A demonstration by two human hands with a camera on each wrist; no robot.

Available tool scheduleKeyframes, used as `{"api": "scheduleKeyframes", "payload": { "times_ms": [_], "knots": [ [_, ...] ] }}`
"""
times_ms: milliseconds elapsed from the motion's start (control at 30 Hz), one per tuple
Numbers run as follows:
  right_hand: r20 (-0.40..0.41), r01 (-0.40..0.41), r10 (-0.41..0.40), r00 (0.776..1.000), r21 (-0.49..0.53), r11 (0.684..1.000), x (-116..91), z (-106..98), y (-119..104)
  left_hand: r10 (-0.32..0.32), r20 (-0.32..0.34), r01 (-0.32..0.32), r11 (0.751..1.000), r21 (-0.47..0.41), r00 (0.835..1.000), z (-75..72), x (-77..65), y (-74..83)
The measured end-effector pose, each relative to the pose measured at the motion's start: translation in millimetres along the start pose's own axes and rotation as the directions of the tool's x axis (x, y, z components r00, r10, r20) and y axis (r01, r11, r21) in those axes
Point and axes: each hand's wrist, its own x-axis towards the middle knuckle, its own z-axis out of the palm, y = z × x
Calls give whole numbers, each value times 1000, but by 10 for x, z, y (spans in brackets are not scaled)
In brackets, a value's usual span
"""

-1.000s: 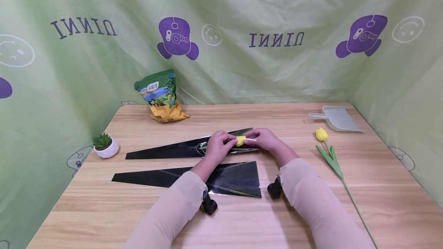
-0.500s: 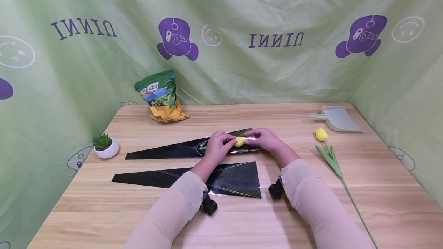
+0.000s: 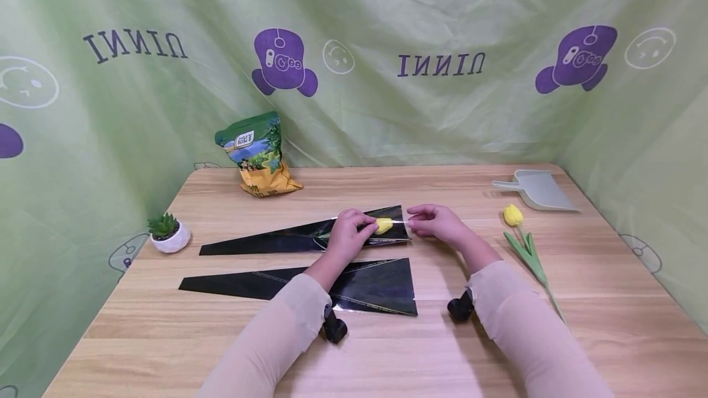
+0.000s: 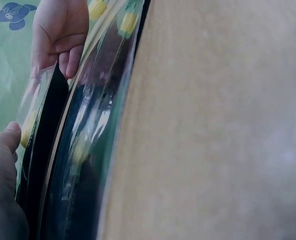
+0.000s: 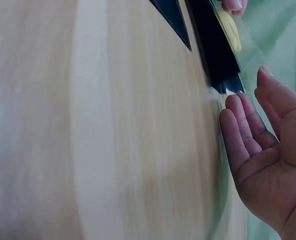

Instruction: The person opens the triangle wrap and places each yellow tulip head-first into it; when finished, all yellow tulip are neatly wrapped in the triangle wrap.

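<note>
Far sleeve point(image 3: 298, 237), right fingers point(image 5: 234, 135) at wide edge, gap to loose tulip point(image 3: 535, 265)

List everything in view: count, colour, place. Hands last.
Table: 1, light wood, under the items.
Curtain: 1, green with purple prints, behind the table.
Snack bag: 1, green, blue and orange, back left.
Potted succulent: 1, green, white pot, left edge.
Dustpan: 1, pale grey, back right.
Far wrapper: 1, black and clear, middle.
Near wrapper: 1, black, in front of it.
Wrapped tulip: 1, yellow, far wrapper's wide end.
Loose tulip: 1, yellow, green leaves, right side.
Wrist cameras: 2, black, one per wrist.
Garment sleeves: 2, beige, forearms.
Left hand: 1, fingertips at the wrapped tulip.
Right hand: 1, by the far wrapper's end.
</note>
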Motion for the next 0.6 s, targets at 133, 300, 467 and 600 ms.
{"api": "scheduleKeyframes", "payload": {
  "times_ms": [133, 300, 467, 600],
  "knots": [
    [-4, 14, -14, 1000, 5, 1000, -87, -105, 21, 6, 3, -6, 1000, 20, 1000, -6, -3, 11],
    [-39, 23, -25, 999, -47, 999, -217, -251, 38, 16, 22, -17, 999, 44, 1000, -26, -18, 21],
    [-67, 1, -7, 998, -86, 996, -386, -411, 46, 33, 58, -36, 998, 57, 998, -74, -48, 23],
    [-65, 18, -24, 998, -96, 995, -562, -575, 46, 59, 80, -62, 997, 39, 995, -155, -84, 50]
  ]
}}
